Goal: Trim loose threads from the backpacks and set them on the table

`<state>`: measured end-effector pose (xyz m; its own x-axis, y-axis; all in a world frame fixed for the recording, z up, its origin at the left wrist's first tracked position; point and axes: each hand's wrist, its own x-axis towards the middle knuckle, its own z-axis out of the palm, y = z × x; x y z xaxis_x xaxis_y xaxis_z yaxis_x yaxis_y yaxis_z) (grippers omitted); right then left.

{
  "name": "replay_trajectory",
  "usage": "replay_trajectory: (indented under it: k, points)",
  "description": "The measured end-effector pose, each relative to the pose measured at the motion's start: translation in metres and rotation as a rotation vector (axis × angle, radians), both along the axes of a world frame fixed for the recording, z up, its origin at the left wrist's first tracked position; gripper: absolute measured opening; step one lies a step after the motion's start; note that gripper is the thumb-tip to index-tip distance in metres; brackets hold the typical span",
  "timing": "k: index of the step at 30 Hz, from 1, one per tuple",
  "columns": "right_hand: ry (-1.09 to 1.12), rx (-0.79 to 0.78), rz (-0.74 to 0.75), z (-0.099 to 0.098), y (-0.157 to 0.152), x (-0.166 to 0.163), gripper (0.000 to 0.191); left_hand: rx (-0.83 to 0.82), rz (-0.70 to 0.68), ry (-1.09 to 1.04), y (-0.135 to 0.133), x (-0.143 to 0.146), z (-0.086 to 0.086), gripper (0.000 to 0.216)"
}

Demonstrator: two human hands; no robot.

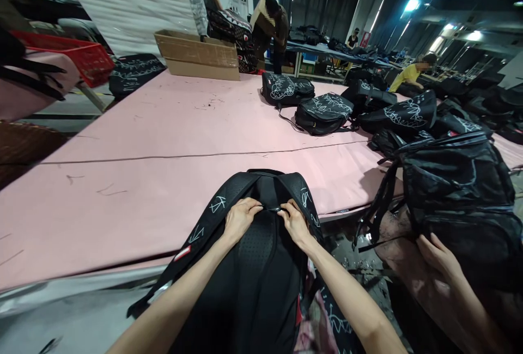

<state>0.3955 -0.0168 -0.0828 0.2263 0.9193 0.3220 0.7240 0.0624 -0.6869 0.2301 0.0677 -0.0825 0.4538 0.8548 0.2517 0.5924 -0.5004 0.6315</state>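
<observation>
A black backpack (261,267) with white scribble prints on its shoulder straps leans against the near table edge, its padded back toward me. Between the two straps, a thin dark strap or buckle (273,209) runs across near the top. My left hand (241,218) pinches its left end, fingertips closed. At the other end, my right hand (296,223) pinches it in the same way. The exact kind of the small piece between my fingers is hard to make out.
Pink-covered tables (163,125) spread ahead, with several black backpacks (327,113) at the right. A co-worker's hand (443,258) holds another black backpack (457,185) close on my right. A cardboard box (200,57) stands at the far edge; a red crate (77,54) is at left.
</observation>
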Motion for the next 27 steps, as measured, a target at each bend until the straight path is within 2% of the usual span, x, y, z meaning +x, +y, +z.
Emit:
replay_trajectory:
  k: [4, 8, 10, 12, 16, 21, 24, 27]
  points:
    - [0.064, -0.010, 0.041, -0.008, 0.004, 0.001, 0.018, 0.095, -0.044, -0.005, -0.014, -0.011, -0.010, 0.021]
    - [0.084, 0.024, -0.014, -0.007, 0.004, 0.011, 0.017, 0.403, -0.179, 0.204, -0.044, -0.032, -0.035, 0.036]
    - [0.073, 0.032, -0.020, -0.005, 0.004, 0.012, 0.017, 0.496, -0.193, 0.315, -0.058, -0.039, -0.046, 0.045]
    - [0.047, 0.032, -0.003, -0.002, 0.006, 0.009, 0.016, 0.523, -0.177, 0.370, -0.066, -0.042, -0.051, 0.049]
    - [-0.061, 0.024, 0.053, 0.002, 0.015, -0.006, 0.013, 0.545, -0.168, 0.401, -0.069, -0.039, -0.051, 0.049]
    - [-0.188, 0.002, 0.084, 0.007, 0.029, -0.021, 0.011, 0.498, -0.187, 0.343, -0.073, -0.039, -0.053, 0.046]
    - [-0.148, -0.004, 0.078, 0.014, 0.032, -0.022, 0.011, 0.336, -0.180, 0.151, -0.062, -0.055, -0.042, 0.039]
    - [-0.082, -0.009, 0.079, 0.022, 0.022, -0.021, 0.009, 0.204, -0.010, -0.017, -0.027, -0.087, -0.002, 0.038]
